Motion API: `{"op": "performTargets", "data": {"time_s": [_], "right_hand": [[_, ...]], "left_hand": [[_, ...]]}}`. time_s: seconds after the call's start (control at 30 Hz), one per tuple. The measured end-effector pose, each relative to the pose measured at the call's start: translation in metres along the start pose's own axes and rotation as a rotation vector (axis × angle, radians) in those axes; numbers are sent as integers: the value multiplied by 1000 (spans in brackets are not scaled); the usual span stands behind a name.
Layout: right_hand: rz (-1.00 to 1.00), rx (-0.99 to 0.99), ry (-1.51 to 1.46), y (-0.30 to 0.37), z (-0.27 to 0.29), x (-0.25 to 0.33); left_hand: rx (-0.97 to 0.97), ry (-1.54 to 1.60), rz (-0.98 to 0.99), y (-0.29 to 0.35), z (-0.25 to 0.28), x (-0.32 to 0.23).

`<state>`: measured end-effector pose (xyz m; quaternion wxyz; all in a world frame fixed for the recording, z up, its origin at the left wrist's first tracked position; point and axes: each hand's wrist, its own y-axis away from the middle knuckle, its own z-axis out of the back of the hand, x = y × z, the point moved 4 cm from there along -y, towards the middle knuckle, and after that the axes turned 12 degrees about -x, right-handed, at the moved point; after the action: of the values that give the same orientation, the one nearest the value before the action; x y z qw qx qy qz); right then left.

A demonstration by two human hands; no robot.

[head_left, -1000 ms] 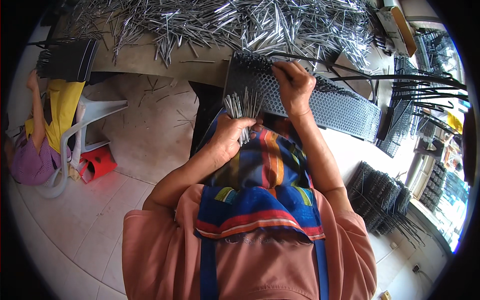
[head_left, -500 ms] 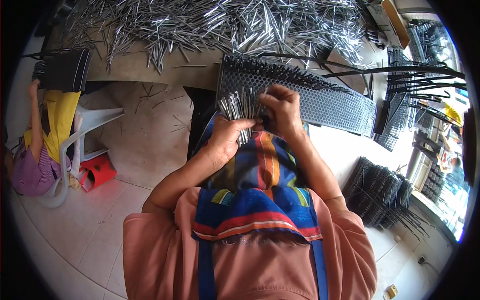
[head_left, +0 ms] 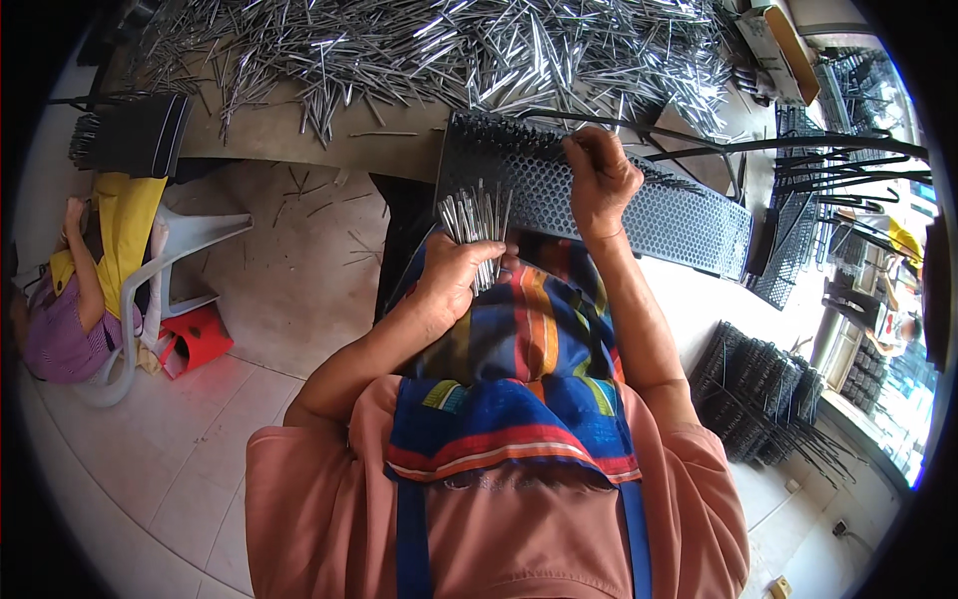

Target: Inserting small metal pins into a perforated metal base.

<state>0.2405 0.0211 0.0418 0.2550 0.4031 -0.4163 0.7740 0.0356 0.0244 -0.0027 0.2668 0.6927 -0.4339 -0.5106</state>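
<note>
Silver rod bundle (head_left: 477, 222): thin metal pieces, fanned at the top, held above our lap, just this side of the perforated panel (head_left: 689, 225).
Left hand (head_left: 454, 272): clamped on the bundle, thumb across it; rod tops stick up past the grip, lower ends poke out below.
Right hand (head_left: 606, 180): over the panel, fingers curled in. We can't tell if the tips meet or pinch a rod.
Panel holes: honeycomb pattern; dark stubs (head_left: 514, 135) stand in rows toward the far edge.
Lap: we've got a striped apron (head_left: 539, 329) on, mostly blue with red and orange.
Rod pile (head_left: 479, 55): loose heap, rods at all angles, on the brown tabletop (head_left: 289, 125) beyond the panel.
Right side: black curved bars (head_left: 848, 150) by the panel's end; stacked dark racks (head_left: 753, 399) on the floor near us.
Left side: co-worker in purple (head_left: 70, 334) on a pale plastic chair (head_left: 128, 349), red container (head_left: 200, 341) beside it.
</note>
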Motion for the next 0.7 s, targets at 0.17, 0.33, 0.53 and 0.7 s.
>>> {"op": "performTargets", "data": {"time_s": [0.17, 0.33, 0.53, 0.7], "right_hand": [[156, 92, 143, 1, 0, 0], [423, 174, 364, 16, 3, 26], [-721, 613, -183, 68, -13, 9], [-972, 694, -310, 71, -20, 3]], "left_hand": [[12, 7, 34, -1, -1, -1], [16, 53, 58, 0, 2, -2], [123, 16, -41, 3, 3, -5], [96, -130, -22, 11, 13, -7]]}}
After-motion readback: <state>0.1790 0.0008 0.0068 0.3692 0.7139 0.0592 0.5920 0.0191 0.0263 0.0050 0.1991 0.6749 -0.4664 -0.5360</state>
